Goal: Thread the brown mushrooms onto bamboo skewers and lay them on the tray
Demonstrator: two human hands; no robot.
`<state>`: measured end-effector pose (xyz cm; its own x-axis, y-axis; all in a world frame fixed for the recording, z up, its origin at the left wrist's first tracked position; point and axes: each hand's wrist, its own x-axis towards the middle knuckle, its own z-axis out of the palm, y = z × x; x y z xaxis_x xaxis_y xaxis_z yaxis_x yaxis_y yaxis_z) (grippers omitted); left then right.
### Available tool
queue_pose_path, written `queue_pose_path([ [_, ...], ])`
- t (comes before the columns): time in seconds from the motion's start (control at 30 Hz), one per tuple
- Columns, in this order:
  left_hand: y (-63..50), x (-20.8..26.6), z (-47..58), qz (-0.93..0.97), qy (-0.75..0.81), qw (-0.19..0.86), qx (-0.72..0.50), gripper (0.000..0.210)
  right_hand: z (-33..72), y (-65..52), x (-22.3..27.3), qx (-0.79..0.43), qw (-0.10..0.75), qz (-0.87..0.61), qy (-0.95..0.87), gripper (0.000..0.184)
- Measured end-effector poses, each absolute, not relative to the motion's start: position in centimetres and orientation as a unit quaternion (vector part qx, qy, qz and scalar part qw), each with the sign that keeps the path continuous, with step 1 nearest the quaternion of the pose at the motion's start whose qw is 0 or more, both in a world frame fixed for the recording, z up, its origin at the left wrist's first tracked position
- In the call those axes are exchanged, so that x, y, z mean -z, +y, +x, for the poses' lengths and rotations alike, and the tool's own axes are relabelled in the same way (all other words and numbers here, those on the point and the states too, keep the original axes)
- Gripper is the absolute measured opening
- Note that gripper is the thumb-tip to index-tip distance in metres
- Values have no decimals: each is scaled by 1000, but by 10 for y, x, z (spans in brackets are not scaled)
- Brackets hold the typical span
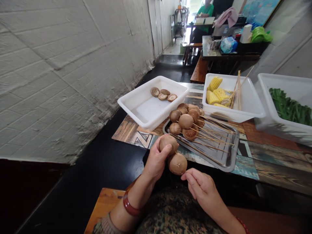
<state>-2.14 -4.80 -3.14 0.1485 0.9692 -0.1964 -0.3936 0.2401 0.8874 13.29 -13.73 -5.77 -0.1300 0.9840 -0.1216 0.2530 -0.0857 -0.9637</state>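
Note:
My left hand (156, 159) is closed around a brown shiitake mushroom (168, 144). A second shiitake mushroom (177, 163) sits just below it, cap facing up. At the lower edge of this second cap, my right hand (201, 187) pinches what looks like a thin bamboo skewer, mostly hidden by the fingers. Just beyond my hands, a metal tray (229, 162) bears several skewered mushrooms (186, 121), their bare sticks pointing right. Several loose mushrooms (162, 97) lie at the far end of a white tub (136, 113).
Right of the tray stand a white tub (253, 112) with corn pieces (215, 92) and sticks, and another tub (287, 79) of green leaves (290, 107). A white wall (60, 71) runs along the left. A person in green (206, 11) is far back.

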Motion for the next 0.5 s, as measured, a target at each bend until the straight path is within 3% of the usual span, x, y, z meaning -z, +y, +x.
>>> queue_pose_path([
  [0.13,-49,35,-20,312,380,704,-512,55,134,-134,55,-543,372,-539,-526,46],
  [0.5,-43,44,-17,186,259,800,-508,40,135,-136,58,-579,378,-515,-506,51],
])
